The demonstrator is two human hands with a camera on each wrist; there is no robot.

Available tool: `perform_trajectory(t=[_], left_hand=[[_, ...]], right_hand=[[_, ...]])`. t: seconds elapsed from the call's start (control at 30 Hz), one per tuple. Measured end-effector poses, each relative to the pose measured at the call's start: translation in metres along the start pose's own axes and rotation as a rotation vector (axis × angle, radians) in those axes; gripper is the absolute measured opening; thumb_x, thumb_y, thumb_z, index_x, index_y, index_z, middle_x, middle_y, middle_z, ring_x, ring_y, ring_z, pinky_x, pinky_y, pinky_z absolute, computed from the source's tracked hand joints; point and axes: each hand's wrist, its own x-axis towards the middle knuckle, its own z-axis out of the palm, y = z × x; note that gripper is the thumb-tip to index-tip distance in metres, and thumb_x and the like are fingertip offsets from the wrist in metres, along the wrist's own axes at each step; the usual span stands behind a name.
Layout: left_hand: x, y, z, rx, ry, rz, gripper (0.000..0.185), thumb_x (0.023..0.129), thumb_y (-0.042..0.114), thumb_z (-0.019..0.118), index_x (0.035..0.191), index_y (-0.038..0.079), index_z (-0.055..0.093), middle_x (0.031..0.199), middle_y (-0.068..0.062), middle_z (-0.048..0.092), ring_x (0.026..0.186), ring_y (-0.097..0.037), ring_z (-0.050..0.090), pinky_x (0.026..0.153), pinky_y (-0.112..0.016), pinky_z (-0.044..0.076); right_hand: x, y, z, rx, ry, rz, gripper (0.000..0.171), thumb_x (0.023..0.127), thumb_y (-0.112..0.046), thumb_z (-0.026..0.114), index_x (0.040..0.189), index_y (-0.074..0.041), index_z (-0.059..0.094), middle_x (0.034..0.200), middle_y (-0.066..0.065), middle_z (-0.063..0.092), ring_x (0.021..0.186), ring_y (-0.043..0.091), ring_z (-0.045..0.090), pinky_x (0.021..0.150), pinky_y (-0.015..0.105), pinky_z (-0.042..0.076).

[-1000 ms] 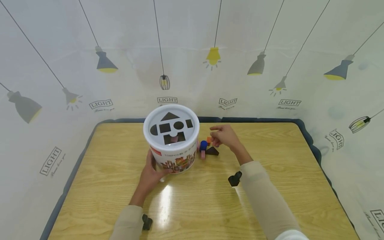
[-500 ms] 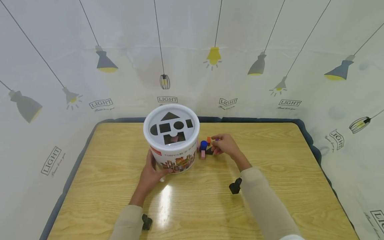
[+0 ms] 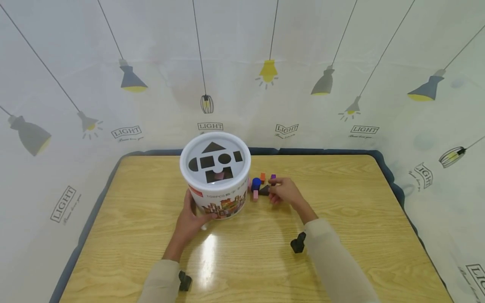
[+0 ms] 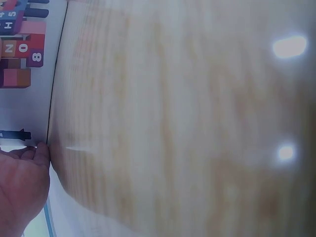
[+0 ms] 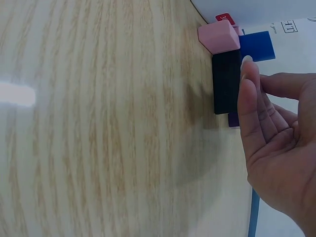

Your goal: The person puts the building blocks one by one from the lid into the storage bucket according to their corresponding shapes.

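Observation:
A white lidded bucket of toy blocks stands on the table, with shaped holes in its lid. My left hand holds its lower side; in the left wrist view, that hand is at the printed wall's base. My right hand is beside a black triangular block. In the right wrist view, the bent fingers of this hand overlap the black block's edge; a firm grip is not visible. Close by are a blue cylinder, a pink block, an orange block and a purple block.
A pink piece shows in the lid's lowest hole. The wooden table ends at the back against a wall printed with lamps. A dark device is at the right cuff, another device at the left.
My right hand has moved down and toward me, from beside the orange block to the black triangular block. The purple block now shows behind it. The left hand and bucket stay put.

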Motion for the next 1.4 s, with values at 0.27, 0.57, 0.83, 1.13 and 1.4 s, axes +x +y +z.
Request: perform_trajectory(t=[0.27,0.57,0.83,1.13,1.4], left_hand=[[-0.001,0.002,0.0,0.003,-0.003,-0.02,0.117,0.073,0.016,0.086,0.157,0.026,0.006,0.162,-0.006,0.018,0.149,-0.024,0.015,0.123,-0.042,0.016],[0.009,-0.028,0.003,0.016,0.02,-0.025,0.12,0.07,0.022,0.088,0.155,0.04,0.005,0.162,0.0,0.017,0.149,-0.022,0.015,0.123,-0.042,0.015],[0.006,-0.024,0.003,0.03,0.023,0.002,0.119,0.071,0.023,0.087,0.155,0.04,0.005,0.163,-0.002,0.017,0.149,-0.024,0.016,0.123,-0.043,0.017],[-0.001,0.001,-0.001,0.021,0.004,-0.019,0.118,0.072,0.017,0.086,0.157,0.03,0.005,0.162,-0.005,0.017,0.149,-0.024,0.016,0.123,-0.041,0.017],[-0.001,0.003,0.0,0.017,0.001,-0.045,0.119,0.072,0.016,0.086,0.157,0.03,0.004,0.163,-0.005,0.016,0.149,-0.024,0.015,0.123,-0.041,0.017]], right_hand=[[0.0,0.005,0.005,0.007,0.001,0.002,0.044,0.093,-0.009,0.058,0.136,0.0,0.053,0.074,0.012,0.067,0.054,0.018,0.064,0.058,0.038,0.062],[0.0,0.006,0.009,0.019,0.019,0.044,0.044,0.092,-0.008,0.061,0.135,0.0,0.053,0.074,0.015,0.068,0.052,0.018,0.065,0.055,0.033,0.061],[-0.001,0.007,0.011,0.012,0.03,0.052,0.045,0.092,-0.007,0.06,0.136,0.002,0.052,0.072,0.014,0.068,0.052,0.018,0.065,0.055,0.034,0.062],[-0.001,0.012,0.014,0.025,0.038,0.106,0.049,0.092,-0.004,0.06,0.139,0.004,0.047,0.071,0.014,0.069,0.054,0.018,0.066,0.056,0.034,0.062],[0.003,0.013,0.013,0.026,0.052,0.067,0.031,0.093,-0.002,0.059,0.121,0.01,0.061,0.071,0.015,0.068,0.055,0.016,0.067,0.055,0.032,0.062]])
